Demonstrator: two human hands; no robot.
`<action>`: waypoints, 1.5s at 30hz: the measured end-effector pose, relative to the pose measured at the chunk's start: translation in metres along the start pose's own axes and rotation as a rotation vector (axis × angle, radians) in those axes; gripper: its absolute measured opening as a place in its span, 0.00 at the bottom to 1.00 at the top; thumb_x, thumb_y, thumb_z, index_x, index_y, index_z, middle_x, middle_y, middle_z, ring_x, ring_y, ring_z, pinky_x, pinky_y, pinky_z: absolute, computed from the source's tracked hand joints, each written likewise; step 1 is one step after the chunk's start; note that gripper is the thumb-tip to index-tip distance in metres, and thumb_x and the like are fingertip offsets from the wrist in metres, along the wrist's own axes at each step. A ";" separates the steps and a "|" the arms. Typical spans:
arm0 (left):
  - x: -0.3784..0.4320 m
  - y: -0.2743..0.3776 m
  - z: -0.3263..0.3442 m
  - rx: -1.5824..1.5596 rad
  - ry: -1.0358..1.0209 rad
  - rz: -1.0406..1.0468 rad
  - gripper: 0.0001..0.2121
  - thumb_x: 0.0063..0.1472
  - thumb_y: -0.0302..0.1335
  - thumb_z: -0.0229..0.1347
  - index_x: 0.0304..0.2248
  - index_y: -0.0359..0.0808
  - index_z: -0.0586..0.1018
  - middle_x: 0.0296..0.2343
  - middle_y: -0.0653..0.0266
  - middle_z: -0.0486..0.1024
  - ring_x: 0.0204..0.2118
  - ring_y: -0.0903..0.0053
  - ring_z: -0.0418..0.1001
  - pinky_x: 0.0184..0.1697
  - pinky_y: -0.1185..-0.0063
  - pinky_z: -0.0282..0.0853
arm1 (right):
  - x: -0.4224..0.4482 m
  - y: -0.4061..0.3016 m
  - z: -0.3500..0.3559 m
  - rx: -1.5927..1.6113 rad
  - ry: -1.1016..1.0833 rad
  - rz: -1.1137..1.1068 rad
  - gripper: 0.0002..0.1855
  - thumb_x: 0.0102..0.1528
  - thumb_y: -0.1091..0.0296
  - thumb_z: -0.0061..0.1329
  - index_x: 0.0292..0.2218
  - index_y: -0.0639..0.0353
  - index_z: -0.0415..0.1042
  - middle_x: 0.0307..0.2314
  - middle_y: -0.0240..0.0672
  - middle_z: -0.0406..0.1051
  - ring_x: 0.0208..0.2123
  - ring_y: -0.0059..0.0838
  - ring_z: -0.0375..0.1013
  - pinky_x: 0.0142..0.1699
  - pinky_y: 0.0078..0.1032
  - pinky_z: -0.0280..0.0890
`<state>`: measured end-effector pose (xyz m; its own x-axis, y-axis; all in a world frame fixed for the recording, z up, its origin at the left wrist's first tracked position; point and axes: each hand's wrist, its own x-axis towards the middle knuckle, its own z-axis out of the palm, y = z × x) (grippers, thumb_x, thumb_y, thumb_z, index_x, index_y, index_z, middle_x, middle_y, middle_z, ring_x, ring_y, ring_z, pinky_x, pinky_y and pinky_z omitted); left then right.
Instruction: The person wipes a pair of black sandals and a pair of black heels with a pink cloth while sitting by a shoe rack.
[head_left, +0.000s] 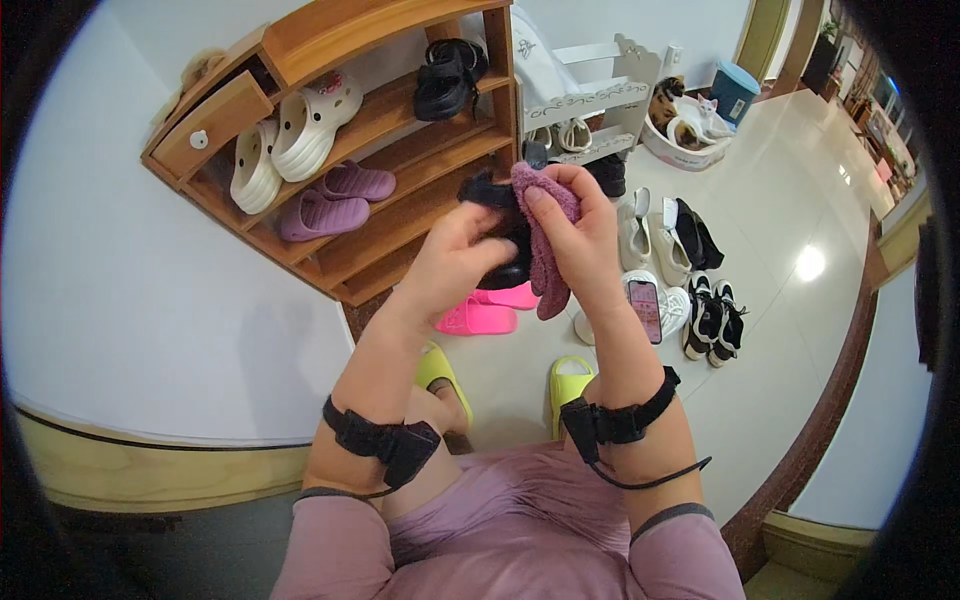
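Observation:
In front of the shoe rack, my left hand (457, 259) grips a black shoe (506, 277) that has a strap. Its fingers are slightly blurred, and much of the shoe is hidden behind the hand and cloth. My right hand (589, 240) pinches a folded mauve terry cloth (545, 247) between thumb and fingers, against the right side of the shoe. Below both hands, bright pink slippers (480, 316) lie on the tiled floor.
A wooden shoe rack (420, 217) holds white clogs (311, 131), purple slippers (330, 202) and black sandals (446, 82). Right of it stands a white rack (592, 101). Several shoes and a phone (645, 309) resting on white shoes are at right. Cats lie in a basin (686, 157).

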<state>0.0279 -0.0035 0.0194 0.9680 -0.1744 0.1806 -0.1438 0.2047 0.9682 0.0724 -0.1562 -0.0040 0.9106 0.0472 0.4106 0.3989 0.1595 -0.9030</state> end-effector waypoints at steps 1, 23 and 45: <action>0.001 0.003 0.000 0.099 -0.065 -0.054 0.32 0.53 0.14 0.50 0.59 0.33 0.59 0.49 0.62 0.70 0.51 0.76 0.68 0.57 0.77 0.59 | -0.001 -0.001 0.000 -0.002 0.001 0.001 0.12 0.54 0.68 0.54 0.38 0.64 0.71 0.28 0.32 0.73 0.31 0.17 0.69 0.37 0.19 0.66; -0.005 0.002 -0.003 -0.112 -0.153 -0.023 0.54 0.47 0.15 0.58 0.65 0.44 0.33 0.54 0.55 0.63 0.56 0.68 0.64 0.61 0.72 0.55 | -0.011 -0.018 -0.003 -0.626 -0.033 -0.352 0.11 0.51 0.68 0.52 0.38 0.53 0.72 0.30 0.38 0.71 0.31 0.40 0.74 0.34 0.33 0.69; 0.001 -0.011 -0.009 -0.279 -0.270 -0.128 0.51 0.48 0.16 0.57 0.64 0.41 0.36 0.57 0.50 0.59 0.60 0.62 0.60 0.63 0.68 0.52 | 0.007 -0.025 -0.043 0.421 -0.149 0.442 0.15 0.57 0.65 0.52 0.44 0.62 0.70 0.32 0.31 0.74 0.29 0.17 0.72 0.34 0.17 0.68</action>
<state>0.0321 0.0028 0.0072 0.8805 -0.4542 0.1361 0.0721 0.4119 0.9084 0.0735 -0.2023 0.0165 0.9428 0.3296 0.0505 -0.1164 0.4670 -0.8766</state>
